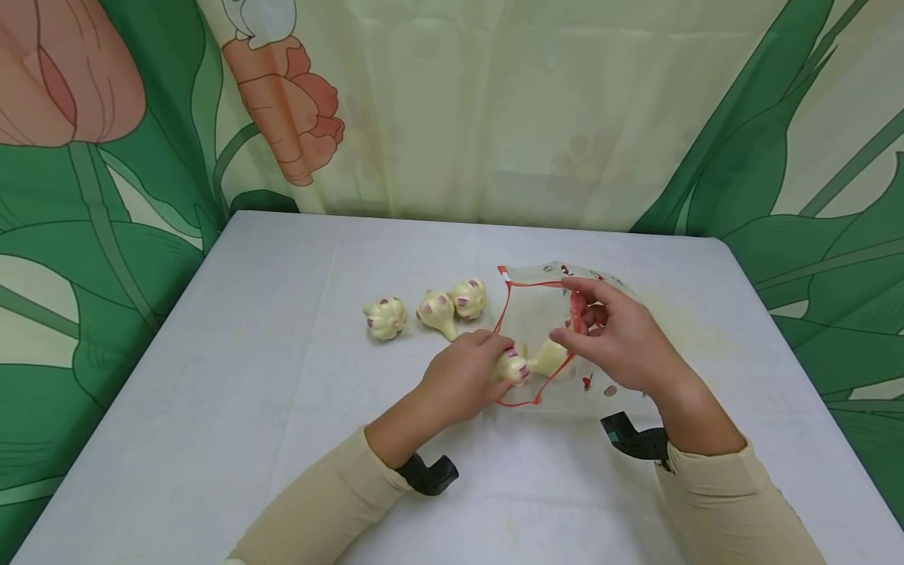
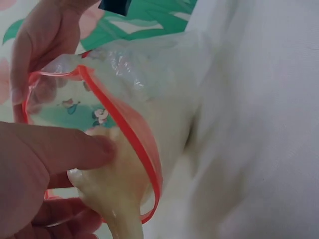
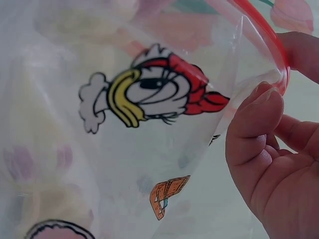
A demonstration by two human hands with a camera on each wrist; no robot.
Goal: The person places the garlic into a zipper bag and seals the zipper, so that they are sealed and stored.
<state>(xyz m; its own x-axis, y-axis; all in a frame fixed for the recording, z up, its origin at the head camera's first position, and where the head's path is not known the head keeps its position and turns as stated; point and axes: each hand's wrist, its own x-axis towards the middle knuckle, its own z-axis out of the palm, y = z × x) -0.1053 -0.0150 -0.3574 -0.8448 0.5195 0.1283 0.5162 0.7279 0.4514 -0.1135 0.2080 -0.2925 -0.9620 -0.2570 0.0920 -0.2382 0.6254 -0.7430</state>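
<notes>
A clear plastic bag [image 1: 526, 314] with a red rim and cartoon prints lies on the table, its mouth spread wide toward the left. My right hand [image 1: 631, 339] pinches the red rim; in the right wrist view, thumb and fingers [image 3: 251, 122] grip that edge beside a printed duck. Between the thumb and fingers of my left hand [image 1: 461, 377] is a garlic bulb [image 1: 514, 367], held at the bag's mouth. The left wrist view shows the bulb [image 2: 117, 184] with its stem toward the camera. Another garlic bulb [image 1: 549, 359] is inside the bag.
Left of the bag, three garlic bulbs sit on the white-covered table [image 1: 297, 392]: one bulb [image 1: 385, 318] apart, and two close together, a long-stemmed one [image 1: 436, 311] and a rounder one [image 1: 469, 298]. A printed curtain [image 1: 480, 118] hangs behind the table's far edge.
</notes>
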